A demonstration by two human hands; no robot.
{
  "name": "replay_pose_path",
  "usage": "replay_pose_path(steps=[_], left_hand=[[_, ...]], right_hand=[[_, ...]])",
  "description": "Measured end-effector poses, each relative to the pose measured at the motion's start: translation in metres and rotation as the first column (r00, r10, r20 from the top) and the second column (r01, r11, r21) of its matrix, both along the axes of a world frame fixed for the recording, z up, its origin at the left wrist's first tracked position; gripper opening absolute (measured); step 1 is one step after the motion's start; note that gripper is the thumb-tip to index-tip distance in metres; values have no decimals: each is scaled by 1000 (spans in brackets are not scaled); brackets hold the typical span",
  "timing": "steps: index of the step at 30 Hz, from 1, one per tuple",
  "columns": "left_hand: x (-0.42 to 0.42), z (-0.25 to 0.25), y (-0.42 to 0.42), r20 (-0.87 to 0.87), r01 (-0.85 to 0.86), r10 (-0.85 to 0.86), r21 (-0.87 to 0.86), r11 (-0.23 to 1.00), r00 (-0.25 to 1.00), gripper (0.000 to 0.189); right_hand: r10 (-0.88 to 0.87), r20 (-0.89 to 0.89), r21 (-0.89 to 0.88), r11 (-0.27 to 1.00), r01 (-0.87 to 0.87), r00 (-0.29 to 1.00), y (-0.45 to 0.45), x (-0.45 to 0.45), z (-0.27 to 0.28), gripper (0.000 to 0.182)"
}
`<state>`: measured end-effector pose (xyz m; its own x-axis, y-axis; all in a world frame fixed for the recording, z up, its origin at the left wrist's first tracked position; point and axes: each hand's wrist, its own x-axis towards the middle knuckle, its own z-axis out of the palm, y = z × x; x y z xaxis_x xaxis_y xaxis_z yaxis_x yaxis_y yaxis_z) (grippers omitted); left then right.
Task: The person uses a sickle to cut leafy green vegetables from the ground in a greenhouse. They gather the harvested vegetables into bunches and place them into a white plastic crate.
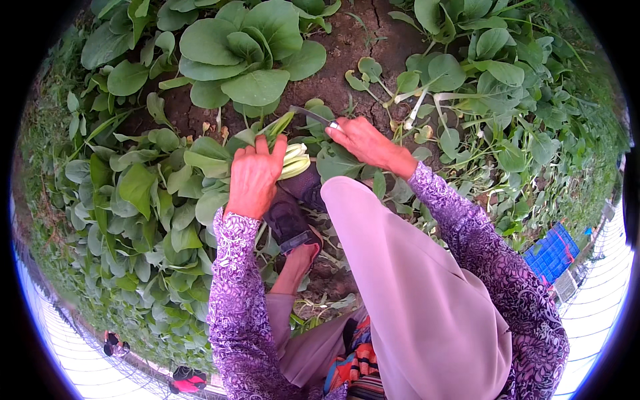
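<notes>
My left hand [257, 172] is closed around a head of leafy greens [295, 162] that looks like pak choi; its pale stalk ends point right, and its leaves spread to the left. A narrow green leaf stalk [280, 125] sticks up beyond my fingers. My right hand [357, 142] grips the pale handle of a small curved knife [315, 116]. The dark blade reaches left, its tip beside that leaf stalk. Just past both hands stands a large pak choi plant [250, 55] rooted in the soil.
Cracked brown soil [345, 55] shows between the plants. Dense greens [150, 215] fill the left side, with loose leaves and stalks [450, 100] scattered right. My dark shoes [290, 220] are below my hands. A blue plastic crate [552, 252] stands far right.
</notes>
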<state>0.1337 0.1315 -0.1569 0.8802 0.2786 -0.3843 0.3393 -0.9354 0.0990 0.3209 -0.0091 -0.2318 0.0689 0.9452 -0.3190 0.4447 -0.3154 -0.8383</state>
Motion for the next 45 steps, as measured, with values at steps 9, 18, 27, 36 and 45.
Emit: replay_pose_path(steps=[9, 18, 27, 36, 45], left_hand=[[-2, -8, -2, 113, -112, 112, -3, 994, 987, 45], [6, 59, -11, -16, -69, 69, 12, 998, 997, 34], [110, 72, 42, -388, 437, -291, 369, 820, 874, 15], [30, 37, 92, -156, 260, -227, 242, 935, 961, 22], [-32, 13, 71, 155, 34, -56, 142, 989, 986, 33]], right_hand=[[-119, 71, 85, 990, 113, 990, -2, -19, -20, 36], [-247, -16, -52, 968, 246, 969, -13, -2, 27, 34], [-377, 80, 309, 889, 337, 923, 53, -2, 7, 27], [-292, 46, 259, 927, 271, 955, 25, 23, 26, 30], [7, 449, 455, 859, -235, 894, 68, 8, -34, 20]])
